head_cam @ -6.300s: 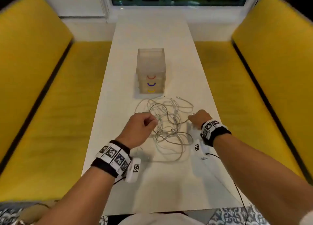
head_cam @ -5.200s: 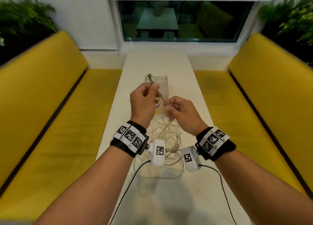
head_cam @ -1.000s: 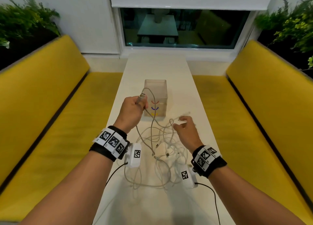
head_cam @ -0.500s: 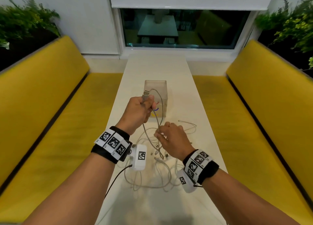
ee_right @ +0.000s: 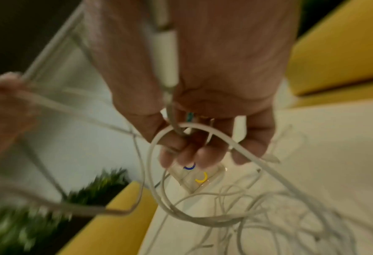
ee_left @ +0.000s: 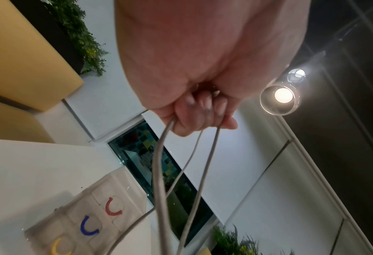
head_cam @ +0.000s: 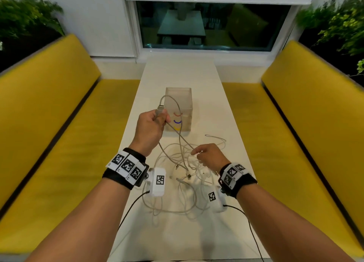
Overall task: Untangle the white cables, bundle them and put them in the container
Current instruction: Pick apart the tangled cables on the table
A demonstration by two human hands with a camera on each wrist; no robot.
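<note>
Both hands up: my left hand (head_cam: 150, 126) fisted round a plug and loops at 11 o'clock of the white cables (head_cam: 177, 181); my right hand (head_cam: 209, 156), fingers curled, pinches strands at 2 o'clock.

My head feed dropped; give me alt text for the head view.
The left hand holds one white cable up by its plug, before the container. The right hand picks at the tangle on the table.

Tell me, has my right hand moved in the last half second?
Yes. The right hand has pulled back from the left hand, toward the right edge of the table, and sits farther from the container.
</note>
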